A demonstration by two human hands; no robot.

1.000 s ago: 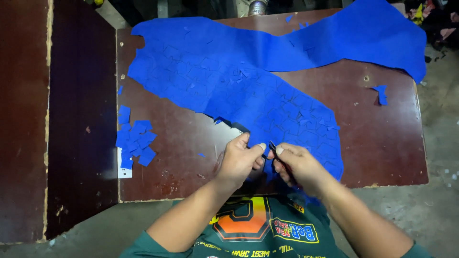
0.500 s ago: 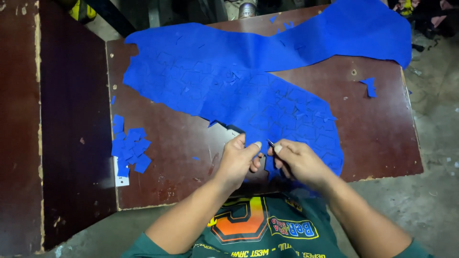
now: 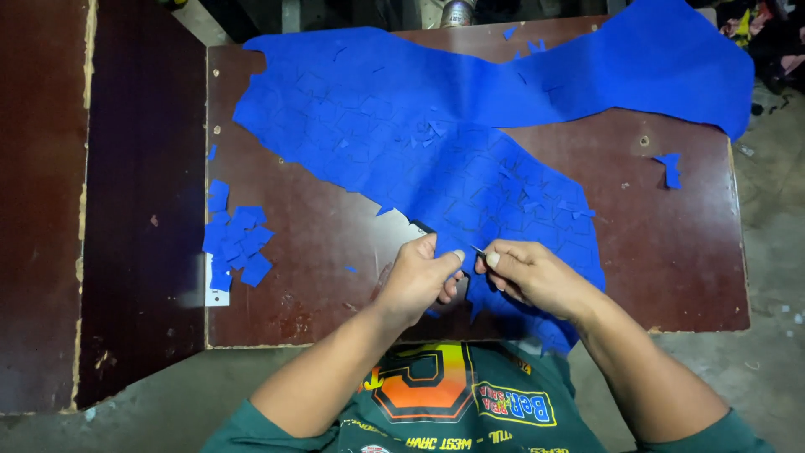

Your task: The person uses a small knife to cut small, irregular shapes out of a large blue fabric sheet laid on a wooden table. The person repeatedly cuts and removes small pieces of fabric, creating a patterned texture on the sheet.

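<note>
Closest to me, both hands meet at the near table edge. My left hand is curled, thumb and forefinger pinched on the near edge of the blue sheet. My right hand is closed too, fingers pinching a thin dark tool w/ only its tip showing; can't tell what kind. Both sit on the sheet's lower tongue, which hangs a bit over the table edge.

Sheet looks thin, soft, light, scored into many small patches, prob. tears easily along those lines. I'd judge best hold is a fingertip pinch right at the cut edge, other hand pressing nearby so it doesn't drag.

Left of the hands, a loose heap of blue cut pieces. Further out, sheet spreads to the far corners; one stray scrap lies at right.
</note>
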